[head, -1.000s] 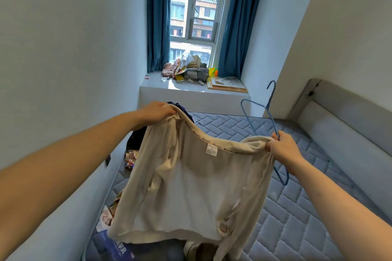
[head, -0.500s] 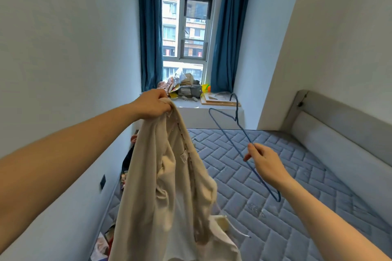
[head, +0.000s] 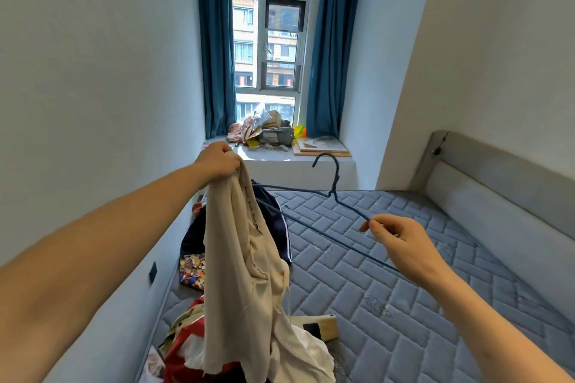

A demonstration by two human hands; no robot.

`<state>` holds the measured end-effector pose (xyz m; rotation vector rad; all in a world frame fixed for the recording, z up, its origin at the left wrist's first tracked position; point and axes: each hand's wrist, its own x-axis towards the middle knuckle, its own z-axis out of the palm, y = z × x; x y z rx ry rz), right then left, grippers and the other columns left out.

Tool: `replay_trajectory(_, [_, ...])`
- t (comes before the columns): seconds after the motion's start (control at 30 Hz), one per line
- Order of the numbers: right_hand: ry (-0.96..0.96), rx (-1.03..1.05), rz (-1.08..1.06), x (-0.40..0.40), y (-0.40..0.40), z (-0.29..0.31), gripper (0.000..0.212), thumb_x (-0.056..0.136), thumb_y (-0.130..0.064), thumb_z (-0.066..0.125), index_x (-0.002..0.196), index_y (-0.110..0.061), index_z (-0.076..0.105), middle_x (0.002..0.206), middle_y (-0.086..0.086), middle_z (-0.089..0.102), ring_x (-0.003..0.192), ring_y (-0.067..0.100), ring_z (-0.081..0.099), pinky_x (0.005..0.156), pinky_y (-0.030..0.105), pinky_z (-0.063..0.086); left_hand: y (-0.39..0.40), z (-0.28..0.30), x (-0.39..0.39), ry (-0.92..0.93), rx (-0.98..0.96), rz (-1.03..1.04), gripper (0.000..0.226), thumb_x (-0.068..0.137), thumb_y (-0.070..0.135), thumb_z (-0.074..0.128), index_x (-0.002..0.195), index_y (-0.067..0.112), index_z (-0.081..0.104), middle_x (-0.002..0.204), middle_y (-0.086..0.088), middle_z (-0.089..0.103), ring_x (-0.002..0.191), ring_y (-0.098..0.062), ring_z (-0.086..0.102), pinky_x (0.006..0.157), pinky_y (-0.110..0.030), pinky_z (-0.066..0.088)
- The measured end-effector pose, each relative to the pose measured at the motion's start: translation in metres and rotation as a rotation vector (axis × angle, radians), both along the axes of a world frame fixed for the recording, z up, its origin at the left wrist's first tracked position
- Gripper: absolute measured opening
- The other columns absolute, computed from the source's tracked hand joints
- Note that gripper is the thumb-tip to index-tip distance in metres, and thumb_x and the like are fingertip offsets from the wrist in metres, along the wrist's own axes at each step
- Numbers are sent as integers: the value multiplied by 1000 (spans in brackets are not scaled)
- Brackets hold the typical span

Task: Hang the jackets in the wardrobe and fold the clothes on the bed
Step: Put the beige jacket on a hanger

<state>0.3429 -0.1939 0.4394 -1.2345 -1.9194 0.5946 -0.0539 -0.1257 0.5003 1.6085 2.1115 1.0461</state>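
Since a moment ago, the blue wire hanger (head: 334, 193) has swung flat, its far end now reaching the cream jacket (head: 245, 264).

Left hand (head: 217, 162), at ten o'clock, grips the jacket by its collar so it hangs limp over a heap of clothes (head: 193, 270) along the bed's (head: 404, 305) left edge. Right hand (head: 401, 239), at three o'clock, pinches one end of the hanger between thumb and fingertips, hook pointing toward the window (head: 269, 43) at twelve o'clock.

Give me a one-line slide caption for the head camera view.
Left hand holds up a beige jacket while right hand pinches a blue wire hanger over the bed.
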Motion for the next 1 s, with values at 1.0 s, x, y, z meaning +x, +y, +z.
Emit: replay_trajectory(1.0, [68, 51, -114, -30, 16, -26, 32, 102, -35, 61, 74, -30, 74, 44, -10, 51, 39, 6, 41, 42, 17, 33, 20, 29, 38, 71, 248, -80, 5, 94, 14, 62, 98, 14, 59, 90, -3, 58, 77, -15, 52, 69, -32, 50])
